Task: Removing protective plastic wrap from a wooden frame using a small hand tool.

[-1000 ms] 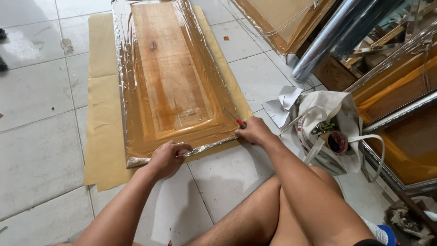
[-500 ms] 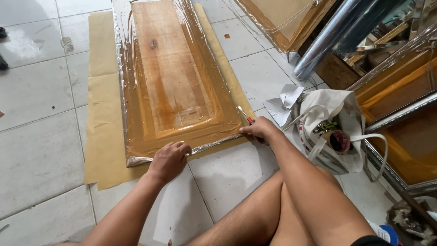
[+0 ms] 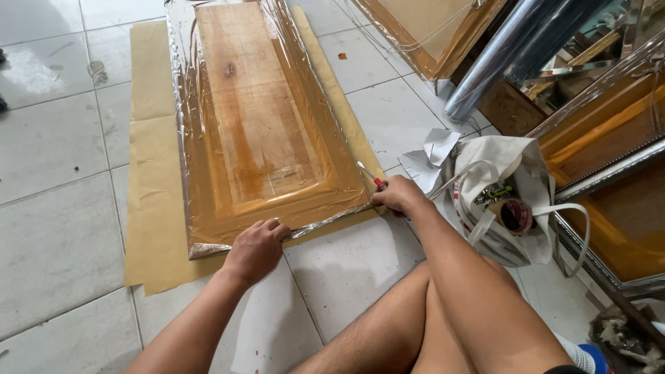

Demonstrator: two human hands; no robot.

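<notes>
Our left hand presses, fingers curled, on the near edge of the plastic-wrapped wooden panel, which lies on brown paper on the tiled floor. Our right hand grips a red-handled cutter at the panel's near right corner. A white bag sits just right.

Wrapped panel on paper sheet on floor, cloth bag to its right, both hands at its near edge
</notes>
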